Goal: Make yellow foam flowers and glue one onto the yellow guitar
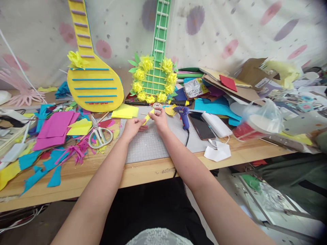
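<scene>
Head cam: both hands over the grey cutting mat (145, 149), near its far edge. Left hand (134, 129) pinches the lower end of a yellow strip (147, 118), fingers closed on it. Right hand (159, 117) grips the upper end between thumb and fingers. Strip runs tilted between the two hands; can't tell if it's folded, too small.

Just left of the strip, at the mat's far edge: stack of yellow paper (125, 111). Right of the right hand: blue glue gun (183, 116), cord running toward the table's front edge. Next to that, dark-screened phone (200, 125), then white power bank (217, 124) beside it, crumpled white paper (217, 152) in front.

Left of the mat: scissors (99, 136), blades pointing away from the person, among colored scraps. Magenta sheets (54, 132) farther left, blue scraps around.

Behind the hands: green guitar shape (152, 84) standing upright, white strings, yellow flowers (167, 65) ringing its body. Yellow lute shape (95, 81) to its left, also upright, blue bars across the body. Far right: clear plastic bag (268, 114) over a red-and-white tub. All on the wooden table (150, 177).
</scene>
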`<state>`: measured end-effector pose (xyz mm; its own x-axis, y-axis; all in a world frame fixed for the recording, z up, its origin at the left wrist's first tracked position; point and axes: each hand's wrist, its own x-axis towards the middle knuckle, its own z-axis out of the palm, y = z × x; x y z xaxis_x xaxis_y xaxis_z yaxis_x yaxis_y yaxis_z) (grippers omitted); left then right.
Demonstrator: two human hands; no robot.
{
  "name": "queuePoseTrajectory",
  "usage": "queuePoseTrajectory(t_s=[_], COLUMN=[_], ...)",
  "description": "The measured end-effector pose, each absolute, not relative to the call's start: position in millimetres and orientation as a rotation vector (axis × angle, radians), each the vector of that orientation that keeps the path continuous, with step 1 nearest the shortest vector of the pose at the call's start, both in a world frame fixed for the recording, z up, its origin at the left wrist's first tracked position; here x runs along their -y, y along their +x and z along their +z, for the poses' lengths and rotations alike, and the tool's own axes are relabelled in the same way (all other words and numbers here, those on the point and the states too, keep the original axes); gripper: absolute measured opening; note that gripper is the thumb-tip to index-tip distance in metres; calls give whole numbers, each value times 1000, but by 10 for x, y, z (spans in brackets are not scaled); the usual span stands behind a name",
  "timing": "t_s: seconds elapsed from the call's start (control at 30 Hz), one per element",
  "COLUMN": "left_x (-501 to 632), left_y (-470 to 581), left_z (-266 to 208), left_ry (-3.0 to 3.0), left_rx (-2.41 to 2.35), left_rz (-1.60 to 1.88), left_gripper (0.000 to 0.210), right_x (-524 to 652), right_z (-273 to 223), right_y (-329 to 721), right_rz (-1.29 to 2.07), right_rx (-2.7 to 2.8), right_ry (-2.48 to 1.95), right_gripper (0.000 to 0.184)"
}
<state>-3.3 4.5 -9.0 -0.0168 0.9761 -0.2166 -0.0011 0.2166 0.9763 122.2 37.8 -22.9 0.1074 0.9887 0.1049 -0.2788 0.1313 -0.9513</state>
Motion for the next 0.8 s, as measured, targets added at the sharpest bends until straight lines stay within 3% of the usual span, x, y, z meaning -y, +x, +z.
queuePoseTrajectory(t_s=[0.13, 0.6, 0.8], left_x=[-5, 43, 26], left_y=[-77, -121, -115], left_z=[-57, 38, -19], left_ry=[1040, 1011, 1026], left_rx=[-1283, -1309, -1308], left_rz=[1001, 894, 964], left_gripper=[16, 41, 25], right_x=[-377, -401, -391], right_z=[-213, -229, -206], right_y=[1233, 1252, 1269], right_rz=[1173, 1180, 1154], right_rx=[997, 978, 976], right_ry=[-980, -1035, -1066], right_gripper=[40, 38, 37])
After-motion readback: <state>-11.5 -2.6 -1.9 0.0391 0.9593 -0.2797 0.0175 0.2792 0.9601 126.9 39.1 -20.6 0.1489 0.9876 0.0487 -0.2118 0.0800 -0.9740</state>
